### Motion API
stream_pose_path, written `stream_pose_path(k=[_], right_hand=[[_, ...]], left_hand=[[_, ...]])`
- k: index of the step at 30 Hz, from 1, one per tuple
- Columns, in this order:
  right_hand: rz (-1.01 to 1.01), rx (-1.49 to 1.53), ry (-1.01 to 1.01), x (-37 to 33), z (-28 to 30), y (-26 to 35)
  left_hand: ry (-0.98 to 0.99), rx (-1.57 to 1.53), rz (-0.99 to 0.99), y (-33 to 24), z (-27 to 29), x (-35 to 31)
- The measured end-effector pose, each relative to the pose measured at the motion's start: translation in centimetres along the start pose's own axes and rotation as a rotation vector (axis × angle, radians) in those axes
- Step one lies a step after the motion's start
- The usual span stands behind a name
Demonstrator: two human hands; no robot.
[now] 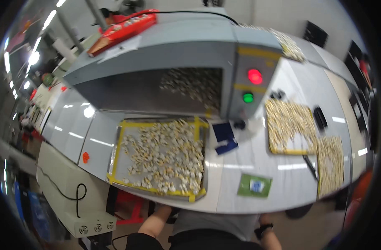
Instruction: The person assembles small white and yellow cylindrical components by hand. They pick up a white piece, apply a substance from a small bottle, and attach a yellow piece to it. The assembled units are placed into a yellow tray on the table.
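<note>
At the lower edge, my left forearm reaches up to the table's front edge, where the left hand's fingers are hidden. My right hand is low beside my body, below the table edge, with a black band on its wrist; its fingers do not show clearly. Nearest my left hand, on the table, is a shallow tray edged with yellow tape. Loose pale, yellowish-white small pieces are spread over it. A green packet with a white and blue label lies on the table nearer my right hand.
Behind the tray stands a grey machine with a wide opening, a lit red button and a green one. To the right lie two boards of pale pieces. A dark blue cloth-like piece lies between. A red tray tops the machine.
</note>
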State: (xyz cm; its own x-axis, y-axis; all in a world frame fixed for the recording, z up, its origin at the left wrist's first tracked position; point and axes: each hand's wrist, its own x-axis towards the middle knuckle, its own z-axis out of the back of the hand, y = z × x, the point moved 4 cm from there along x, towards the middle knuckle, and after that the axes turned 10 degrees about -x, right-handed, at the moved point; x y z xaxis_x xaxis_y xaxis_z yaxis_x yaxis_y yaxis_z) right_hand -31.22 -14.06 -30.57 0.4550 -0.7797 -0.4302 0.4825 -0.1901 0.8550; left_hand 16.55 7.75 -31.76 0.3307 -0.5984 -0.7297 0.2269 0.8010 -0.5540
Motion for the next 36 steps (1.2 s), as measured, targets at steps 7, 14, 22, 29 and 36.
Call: stream_pose_path(k=[7, 14, 22, 29, 36], right_hand=[[0.144, -0.599, -0.192, -4.1, 2.1, -1.9], [-0.045, -0.315, 0.038, -9.8, 4.3, 14.7], [0.374, -0.287, 0.186, -12.1, 9.2, 34.5], [0.463, -0.372, 0.104, -12.7, 7.3, 37.2], [0.428, -0.526, -0.032, -14.0, 10.5, 38.1]], left_hand=[[0.082, 0.125, -0.092, -0.3, 0.4, -1.6], [0.481, -0.030, -0.374, -14.8, 3.1, -21.2], [-0.065, 0.337, -1.077, -38.7, 19.1, -26.5], [-0.677, 0.596, -0.829, -42.3, 30.2, -3.4], [-0.681, 0.834, -0.912, -40.1, 32.9, 4.2]])
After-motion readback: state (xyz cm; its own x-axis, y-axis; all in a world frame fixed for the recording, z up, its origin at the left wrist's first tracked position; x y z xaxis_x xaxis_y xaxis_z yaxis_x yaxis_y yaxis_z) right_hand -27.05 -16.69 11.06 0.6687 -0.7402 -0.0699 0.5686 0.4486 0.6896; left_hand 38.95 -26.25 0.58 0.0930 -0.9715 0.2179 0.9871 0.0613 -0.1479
